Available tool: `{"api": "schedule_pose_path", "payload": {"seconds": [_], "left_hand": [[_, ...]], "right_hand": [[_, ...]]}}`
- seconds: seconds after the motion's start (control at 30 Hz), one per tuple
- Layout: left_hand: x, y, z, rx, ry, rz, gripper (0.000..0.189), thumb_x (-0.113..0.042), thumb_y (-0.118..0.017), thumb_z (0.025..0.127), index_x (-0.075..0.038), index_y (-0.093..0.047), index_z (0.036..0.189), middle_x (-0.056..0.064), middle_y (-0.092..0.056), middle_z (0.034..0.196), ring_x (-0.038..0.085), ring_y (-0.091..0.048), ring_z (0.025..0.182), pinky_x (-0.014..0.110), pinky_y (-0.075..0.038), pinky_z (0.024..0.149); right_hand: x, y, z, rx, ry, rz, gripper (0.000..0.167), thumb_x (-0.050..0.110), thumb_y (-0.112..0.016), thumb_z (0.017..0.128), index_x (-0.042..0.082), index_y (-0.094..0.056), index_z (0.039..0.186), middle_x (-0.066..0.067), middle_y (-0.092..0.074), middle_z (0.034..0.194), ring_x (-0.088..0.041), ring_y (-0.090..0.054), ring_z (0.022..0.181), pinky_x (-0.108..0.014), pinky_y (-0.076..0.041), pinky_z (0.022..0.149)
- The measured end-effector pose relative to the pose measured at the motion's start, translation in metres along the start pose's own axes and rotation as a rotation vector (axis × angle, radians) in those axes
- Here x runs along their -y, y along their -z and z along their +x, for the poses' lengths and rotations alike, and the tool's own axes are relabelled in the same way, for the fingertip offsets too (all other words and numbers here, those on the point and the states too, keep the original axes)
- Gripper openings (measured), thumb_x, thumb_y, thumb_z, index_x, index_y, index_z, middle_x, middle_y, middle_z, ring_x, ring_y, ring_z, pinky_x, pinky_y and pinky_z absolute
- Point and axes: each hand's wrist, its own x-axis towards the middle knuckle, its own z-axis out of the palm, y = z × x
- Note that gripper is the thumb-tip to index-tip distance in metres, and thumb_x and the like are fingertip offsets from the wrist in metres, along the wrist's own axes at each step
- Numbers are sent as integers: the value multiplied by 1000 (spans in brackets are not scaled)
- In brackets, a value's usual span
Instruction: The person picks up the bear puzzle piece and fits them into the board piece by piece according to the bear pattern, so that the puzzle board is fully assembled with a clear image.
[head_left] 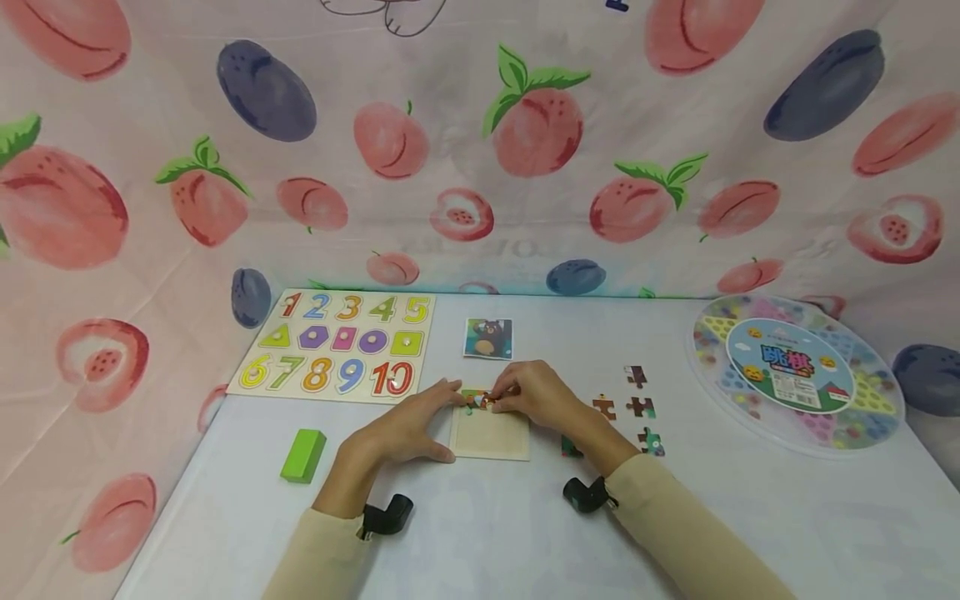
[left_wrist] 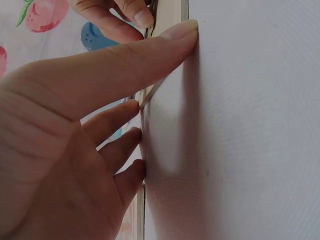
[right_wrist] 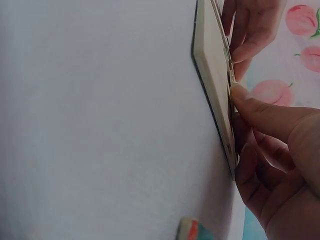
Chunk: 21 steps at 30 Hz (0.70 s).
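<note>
Fingers (head_left: 507, 383) of the right hand (head_left: 543, 396) pinch a puzzle piece (head_left: 487, 400) on the board (head_left: 491, 437); spread fingers of the left hand (head_left: 397, 429) touch its left side, apparently steadying it. Loose pieces (head_left: 641, 407) lie rightward.

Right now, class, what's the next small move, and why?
I'd suggest pressing the small multicoloured jigsaw piece down: the right hand seems to pinch it at the top of the square pale wooden board, while the left hand rests against the board's left edge.
</note>
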Motion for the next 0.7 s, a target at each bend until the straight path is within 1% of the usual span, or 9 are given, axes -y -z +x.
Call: {"api": "schedule_pose_path", "payload": {"seconds": [0.2, 0.47, 0.7], "left_hand": [[0, 0, 0, 1, -9, 7, 71, -12, -88, 77, -15, -59, 142, 3, -35, 168, 29, -20, 161, 54, -24, 130], [0, -1, 0, -5, 0, 6, 71, -12, -88, 78, -16, -59, 142, 2, -35, 168, 29, -20, 161, 55, -25, 129], [1, -2, -2, -2, -1, 20, 70, -13, -87, 79, -19, -58, 143, 4, -32, 169, 30, -22, 161, 54, -26, 129]], "right_hand": [[-2, -1, 1, -6, -16, -5, 10, 16, -81, 86, 12, -82, 95, 0, -72, 100, -13, -65, 92, -19, -53, 73], [-5, -3, 3, 1, -36, -5, 11, 18, -81, 87, 13, -81, 97, -1, -73, 100, -9, -64, 88, -17, -52, 72], [-4, -4, 2, 12, -44, 4, 11, 17, -81, 87, 14, -82, 97, -1, -73, 100, -7, -65, 87, -16, -53, 71]]}}
